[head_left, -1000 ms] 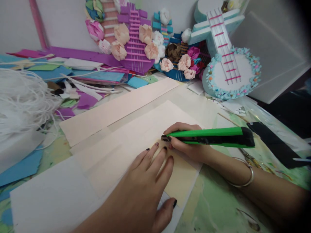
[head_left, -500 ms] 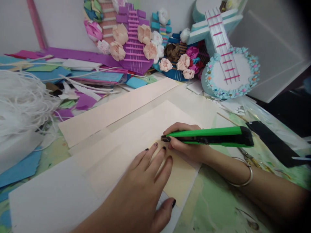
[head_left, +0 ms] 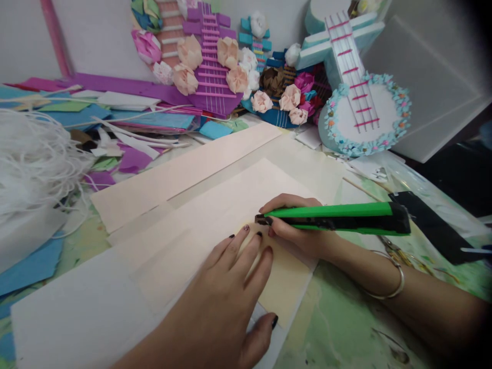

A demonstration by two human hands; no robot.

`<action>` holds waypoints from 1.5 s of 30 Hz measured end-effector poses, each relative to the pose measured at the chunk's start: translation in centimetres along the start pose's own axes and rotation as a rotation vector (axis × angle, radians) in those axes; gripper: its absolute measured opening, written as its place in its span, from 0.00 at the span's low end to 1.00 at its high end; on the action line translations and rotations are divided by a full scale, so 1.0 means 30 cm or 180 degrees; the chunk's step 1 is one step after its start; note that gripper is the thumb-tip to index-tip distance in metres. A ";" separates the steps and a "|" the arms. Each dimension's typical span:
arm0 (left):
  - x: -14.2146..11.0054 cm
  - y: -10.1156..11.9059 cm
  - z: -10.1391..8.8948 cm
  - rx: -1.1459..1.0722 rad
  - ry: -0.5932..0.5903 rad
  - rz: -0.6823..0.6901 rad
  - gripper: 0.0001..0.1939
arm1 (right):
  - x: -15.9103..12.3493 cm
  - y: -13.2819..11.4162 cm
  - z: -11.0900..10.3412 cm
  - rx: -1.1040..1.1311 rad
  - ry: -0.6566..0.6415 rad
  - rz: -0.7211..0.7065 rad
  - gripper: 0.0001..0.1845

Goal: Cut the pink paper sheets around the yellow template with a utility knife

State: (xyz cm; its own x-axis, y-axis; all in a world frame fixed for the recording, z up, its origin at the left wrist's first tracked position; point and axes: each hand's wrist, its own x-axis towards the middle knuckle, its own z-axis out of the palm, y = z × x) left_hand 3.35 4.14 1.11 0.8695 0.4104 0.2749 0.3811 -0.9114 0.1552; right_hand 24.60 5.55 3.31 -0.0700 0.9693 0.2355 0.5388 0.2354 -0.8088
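Observation:
A green and black utility knife (head_left: 338,218) is gripped in my right hand (head_left: 303,230), its handle pointing right and its front end low over the cream paper (head_left: 234,205). Whether the blade touches the sheet I cannot make out. My left hand (head_left: 234,292) lies flat on the paper with fingers stretched out, its fingertips just left of the knife's front end. Beneath and beside the cream paper are white sheets (head_left: 69,307). A long cream strip (head_left: 184,174) lies behind, toward the back of the table.
Paper-flower guitars, one purple (head_left: 211,61) and one pale blue (head_left: 357,102), stand at the back. Tangled white string (head_left: 38,159) and coloured paper scraps (head_left: 134,123) cover the left. Scissors (head_left: 395,251) and a black strip (head_left: 434,225) lie at right.
The knife's handle end has shifted slightly right and its front end barely moved. My right wrist has edged right too. My left hand stays in place.

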 end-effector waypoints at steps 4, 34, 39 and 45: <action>-0.001 -0.001 -0.003 0.0001 -0.0013 0.0025 0.35 | -0.002 0.002 -0.002 -0.0075 -0.0028 -0.0011 0.08; -0.007 -0.002 0.003 -0.0006 0.0036 0.0001 0.38 | 0.002 0.009 0.013 -0.0215 0.0024 -0.0165 0.08; -0.002 -0.001 0.001 0.0015 0.0029 0.0002 0.38 | -0.001 0.007 0.014 -0.0183 0.0017 -0.0141 0.08; -0.007 -0.001 0.001 -0.0007 0.0012 -0.0021 0.38 | -0.004 0.004 0.007 -0.0236 0.0037 -0.0112 0.08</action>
State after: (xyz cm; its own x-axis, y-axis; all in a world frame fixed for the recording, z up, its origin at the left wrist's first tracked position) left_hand 3.18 4.08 1.02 0.8658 0.4165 0.2775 0.3861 -0.9086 0.1591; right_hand 24.49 5.49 3.08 -0.0804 0.9596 0.2696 0.5968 0.2630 -0.7580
